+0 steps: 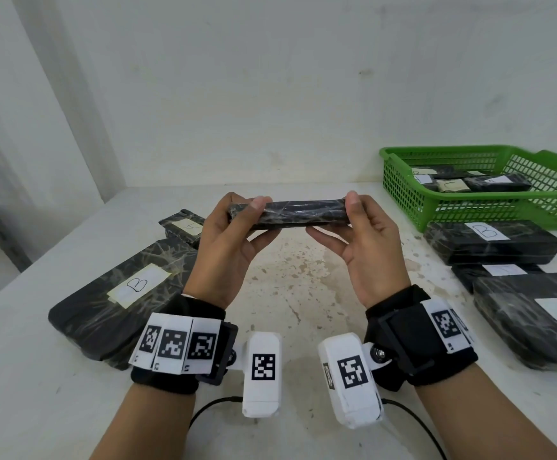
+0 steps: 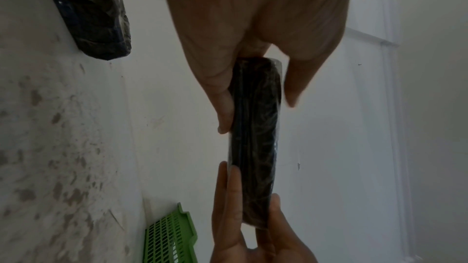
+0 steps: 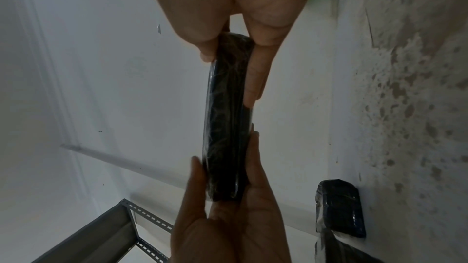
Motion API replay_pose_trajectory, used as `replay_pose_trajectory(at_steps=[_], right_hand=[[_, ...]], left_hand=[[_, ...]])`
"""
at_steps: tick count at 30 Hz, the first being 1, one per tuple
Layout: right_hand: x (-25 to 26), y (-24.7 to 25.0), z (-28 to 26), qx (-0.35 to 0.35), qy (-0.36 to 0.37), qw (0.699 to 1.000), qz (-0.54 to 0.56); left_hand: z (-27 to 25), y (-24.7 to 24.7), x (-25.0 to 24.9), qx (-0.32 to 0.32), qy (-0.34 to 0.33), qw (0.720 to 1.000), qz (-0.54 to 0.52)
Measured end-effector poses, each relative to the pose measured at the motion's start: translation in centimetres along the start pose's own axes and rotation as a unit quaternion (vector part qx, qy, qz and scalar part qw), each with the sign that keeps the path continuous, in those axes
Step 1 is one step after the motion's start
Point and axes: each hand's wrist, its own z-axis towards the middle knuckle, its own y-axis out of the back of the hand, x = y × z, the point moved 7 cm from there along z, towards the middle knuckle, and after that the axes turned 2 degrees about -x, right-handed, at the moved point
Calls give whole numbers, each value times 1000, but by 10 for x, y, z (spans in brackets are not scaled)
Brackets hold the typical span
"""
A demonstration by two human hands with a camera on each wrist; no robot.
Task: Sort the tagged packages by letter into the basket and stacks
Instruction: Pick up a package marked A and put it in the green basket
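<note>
Both hands hold one black wrapped package (image 1: 298, 212) edge-on above the table's middle; its tag is hidden. My left hand (image 1: 237, 224) pinches its left end between thumb and fingers, and my right hand (image 1: 350, 224) pinches its right end. The wrist views show the same package (image 2: 255, 143) (image 3: 225, 119) gripped at both ends. A green basket (image 1: 399, 194) at the back right holds several tagged packages. A large package tagged B (image 1: 121, 293) lies at the left, with a smaller tagged package (image 1: 184, 227) behind it. At the right lie packages tagged B (image 1: 492, 242) (image 1: 535, 320).
The white table (image 1: 290, 293) is stained in its middle. Another tagged package (image 1: 499, 272) lies between the two B packages at the right. White walls close the back and left. A grey metal shelf frame (image 3: 126, 225) stands off the table's left.
</note>
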Motion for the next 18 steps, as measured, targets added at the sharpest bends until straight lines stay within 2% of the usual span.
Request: replay_pose_trajectory(at_steps=[7,12,18], right_hand=[[-1,-5,-3,5,-8,1000,1],[6,0,-1,-26,41,997,-59],[0,-5,-4,-5,2,999,-51]], left_hand=[[2,4,-1,-16,-24,1000,10],[-1,-2,-2,-7,-1,1000,-19],[-2,1,-6,-40,-38,997,52]])
